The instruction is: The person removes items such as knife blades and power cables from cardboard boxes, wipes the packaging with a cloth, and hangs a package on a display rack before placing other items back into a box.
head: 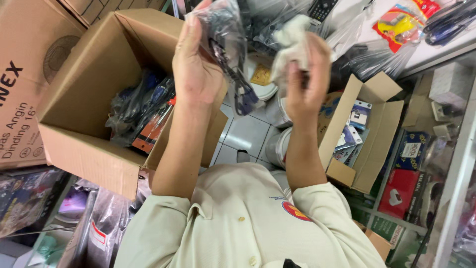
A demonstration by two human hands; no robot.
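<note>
Clear plastic bag of dark cables (229,37) is hanging in the left hand's (196,64) clenched grip. Right hand (307,74) is squeezing a crumpled white cloth (292,39), above an open brown cardboard box (84,109).

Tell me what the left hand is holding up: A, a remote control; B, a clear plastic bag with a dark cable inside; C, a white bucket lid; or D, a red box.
B: the left hand grips a clear plastic bag with a dark cable hanging inside it, while the right hand holds a crumpled white cloth.
</note>
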